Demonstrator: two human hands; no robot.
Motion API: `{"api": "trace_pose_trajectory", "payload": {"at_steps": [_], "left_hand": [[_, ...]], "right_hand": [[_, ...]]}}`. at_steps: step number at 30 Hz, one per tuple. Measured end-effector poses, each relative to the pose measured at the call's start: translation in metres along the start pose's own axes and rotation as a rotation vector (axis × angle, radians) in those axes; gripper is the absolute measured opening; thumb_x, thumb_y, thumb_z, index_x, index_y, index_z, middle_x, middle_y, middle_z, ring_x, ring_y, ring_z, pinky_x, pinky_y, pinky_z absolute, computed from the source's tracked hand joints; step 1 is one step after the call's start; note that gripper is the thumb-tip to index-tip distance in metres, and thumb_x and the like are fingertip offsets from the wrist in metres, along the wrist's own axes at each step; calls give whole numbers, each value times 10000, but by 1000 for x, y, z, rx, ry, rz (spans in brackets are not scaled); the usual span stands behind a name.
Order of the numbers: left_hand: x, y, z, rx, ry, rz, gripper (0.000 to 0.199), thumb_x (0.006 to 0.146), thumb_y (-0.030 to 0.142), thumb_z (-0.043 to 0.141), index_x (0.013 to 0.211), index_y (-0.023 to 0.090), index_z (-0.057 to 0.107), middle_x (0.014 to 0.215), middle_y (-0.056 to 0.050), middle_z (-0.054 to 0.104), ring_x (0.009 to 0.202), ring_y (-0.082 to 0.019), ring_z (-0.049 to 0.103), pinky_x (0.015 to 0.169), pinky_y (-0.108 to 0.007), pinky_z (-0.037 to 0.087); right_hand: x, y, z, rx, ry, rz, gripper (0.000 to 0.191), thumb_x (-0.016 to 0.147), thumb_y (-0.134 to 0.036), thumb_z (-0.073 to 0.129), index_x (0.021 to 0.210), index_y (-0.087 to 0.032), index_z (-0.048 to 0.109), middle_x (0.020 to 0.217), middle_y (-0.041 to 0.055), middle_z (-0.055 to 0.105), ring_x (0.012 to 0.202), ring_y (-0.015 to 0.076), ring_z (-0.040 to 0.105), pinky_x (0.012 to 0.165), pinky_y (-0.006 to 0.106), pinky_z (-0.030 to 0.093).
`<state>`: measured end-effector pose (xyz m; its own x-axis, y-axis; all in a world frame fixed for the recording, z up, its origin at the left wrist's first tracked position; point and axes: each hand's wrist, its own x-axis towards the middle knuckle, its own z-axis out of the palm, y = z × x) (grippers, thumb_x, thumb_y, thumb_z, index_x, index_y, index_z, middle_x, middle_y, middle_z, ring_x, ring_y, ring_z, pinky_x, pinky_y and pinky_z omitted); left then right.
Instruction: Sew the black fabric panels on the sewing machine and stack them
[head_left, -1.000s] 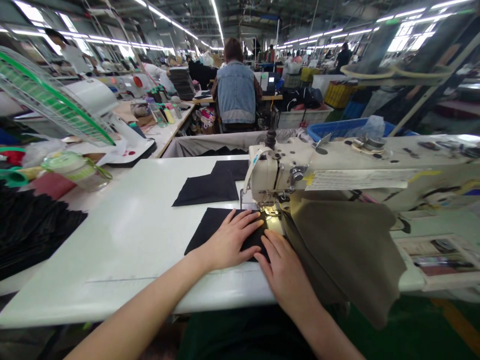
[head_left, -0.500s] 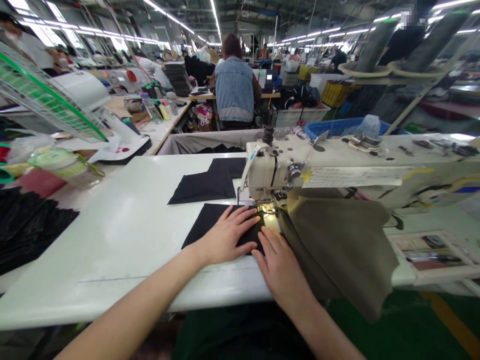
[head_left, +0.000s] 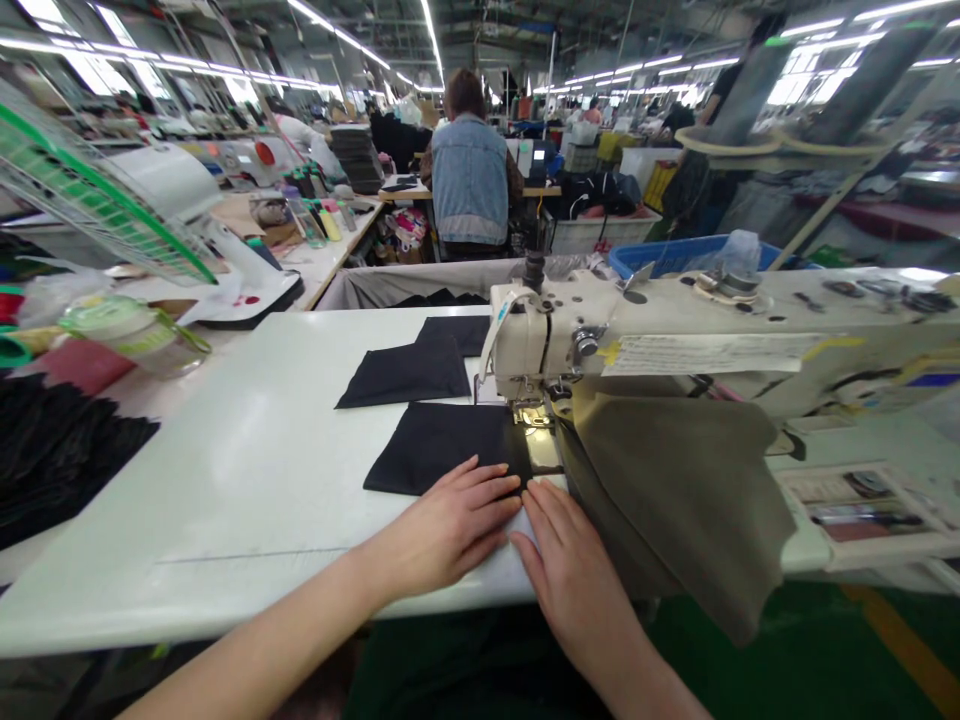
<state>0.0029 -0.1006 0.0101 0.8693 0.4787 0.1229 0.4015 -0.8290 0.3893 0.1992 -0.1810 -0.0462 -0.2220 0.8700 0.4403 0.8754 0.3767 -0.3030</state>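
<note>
A black fabric piece [head_left: 442,445] lies flat on the white table, its right edge by the presser foot [head_left: 531,415] of the sewing machine [head_left: 585,335]. My left hand [head_left: 461,520] rests with outstretched fingers on the near right corner of this piece. Beside it my right hand [head_left: 562,545] lies flat, fingers extended, its fingertips at the same corner just below the lit metal needle plate [head_left: 541,450]. Neither hand grips anything. Behind the piece lie further black fabric pieces [head_left: 405,372], overlapping. Olive-brown fabric [head_left: 682,480] drapes from the machine to the right of my hands.
On the left stand a white fan [head_left: 225,240], a lidded clear container [head_left: 135,335] and a pile of black fabric [head_left: 67,455]. A blue basket [head_left: 675,255] sits behind the machine. Ahead, a person in a denim vest [head_left: 470,180] sits facing away. Thread cones [head_left: 750,95] rise at right.
Both hands have slid toward me along the black fabric piece, the left one farther, uncovering most of it. The fabric has barely shifted.
</note>
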Motion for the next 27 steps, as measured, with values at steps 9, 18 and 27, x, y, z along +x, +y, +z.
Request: {"api": "trace_pose_trajectory", "payload": {"at_steps": [9,18,27], "left_hand": [[23,-36,-9,24,32,-27,371,986,326,584,1345,243,622,1447,-112,593,1387,-278,506,1208,-544,297],[47,-65,-22,55,25,-39,356,970,297,592,1302,175,638,1450,-134,582,1389,-294,488,1195,-516,326],[51,-74,-25,41,45,-9,344,977,271,561,1308,189,615,1436,-121,587,1359,-288,508,1171,-498,368]], "right_hand": [[44,10,16,12,17,64,367,1020,-293,488,1294,-85,615,1289,210,653,1234,344,604,1030,524,538],[50,10,22,42,34,97,403,1017,-290,485,1339,-62,568,1332,222,619,1281,334,567,1068,517,510],[39,12,28,51,43,99,403,989,-283,534,1324,-72,607,1338,230,618,1288,340,572,1084,520,497]]}}
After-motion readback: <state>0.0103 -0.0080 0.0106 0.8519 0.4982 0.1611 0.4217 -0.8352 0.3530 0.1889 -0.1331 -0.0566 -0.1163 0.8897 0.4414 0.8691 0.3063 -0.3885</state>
